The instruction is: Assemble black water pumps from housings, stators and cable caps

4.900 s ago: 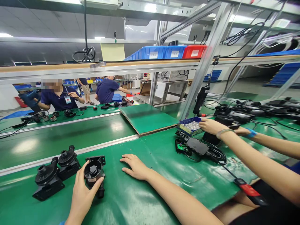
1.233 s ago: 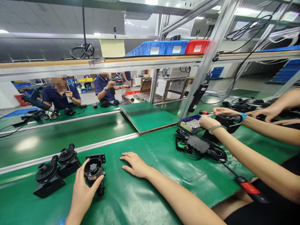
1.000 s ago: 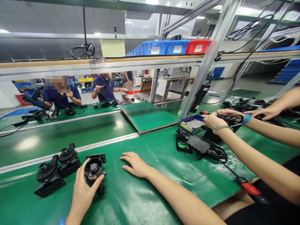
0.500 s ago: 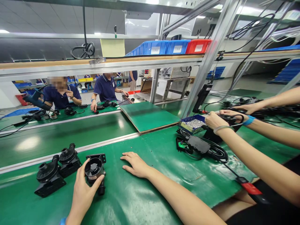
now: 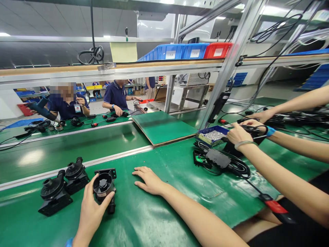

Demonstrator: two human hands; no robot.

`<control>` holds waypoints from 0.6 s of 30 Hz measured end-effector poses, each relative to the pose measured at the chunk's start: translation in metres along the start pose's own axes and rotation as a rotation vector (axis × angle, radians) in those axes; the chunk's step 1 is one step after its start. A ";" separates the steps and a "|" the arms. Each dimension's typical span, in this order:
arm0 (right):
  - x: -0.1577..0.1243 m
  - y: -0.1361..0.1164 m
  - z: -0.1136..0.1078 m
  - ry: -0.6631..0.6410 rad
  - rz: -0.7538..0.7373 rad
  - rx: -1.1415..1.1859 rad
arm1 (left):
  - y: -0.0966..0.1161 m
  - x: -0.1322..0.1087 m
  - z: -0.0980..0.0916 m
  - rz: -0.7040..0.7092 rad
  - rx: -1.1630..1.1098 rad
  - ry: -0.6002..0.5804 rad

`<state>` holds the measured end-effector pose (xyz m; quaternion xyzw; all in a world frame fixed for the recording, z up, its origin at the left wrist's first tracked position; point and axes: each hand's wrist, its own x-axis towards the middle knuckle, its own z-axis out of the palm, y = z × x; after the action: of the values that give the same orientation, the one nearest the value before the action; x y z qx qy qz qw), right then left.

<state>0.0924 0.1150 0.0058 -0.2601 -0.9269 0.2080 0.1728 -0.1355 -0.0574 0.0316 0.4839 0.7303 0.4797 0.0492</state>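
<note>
My left hand [image 5: 93,202] grips a black pump [image 5: 105,185] by its sides, thumb on the right and fingers on the left. The pump rests on the green mat, its round open end facing up and a flanged foot at the back. Left of it two more black pumps, one nearer [image 5: 53,192] and one farther [image 5: 76,174], sit close together on the mat. My right hand [image 5: 149,180] lies flat on the mat with fingers loosely spread, touching nothing else.
At right, a co-worker's hands [image 5: 240,133] work over black parts beside a blue tray of small metal pieces [image 5: 212,135]. A black cabled box [image 5: 218,158] lies in front. A green board [image 5: 164,127] spans the channel. Metal uprights [image 5: 231,61] and a shelf with bins [image 5: 169,52] stand ahead.
My two hands and the pump stay put. The co-worker's hands at right shift slightly. Across the line, one person's hand has moved right along the bench.
</note>
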 end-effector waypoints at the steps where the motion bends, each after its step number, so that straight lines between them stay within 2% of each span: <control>1: 0.000 0.000 0.000 0.000 0.000 0.000 | 0.000 0.000 0.000 -0.004 0.002 -0.001; 18: 0.000 0.002 0.002 0.005 -0.008 0.003 | -0.001 -0.001 -0.001 0.009 0.005 0.005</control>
<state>0.0924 0.1159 0.0036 -0.2565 -0.9273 0.2078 0.1763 -0.1361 -0.0588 0.0311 0.4861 0.7294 0.4793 0.0444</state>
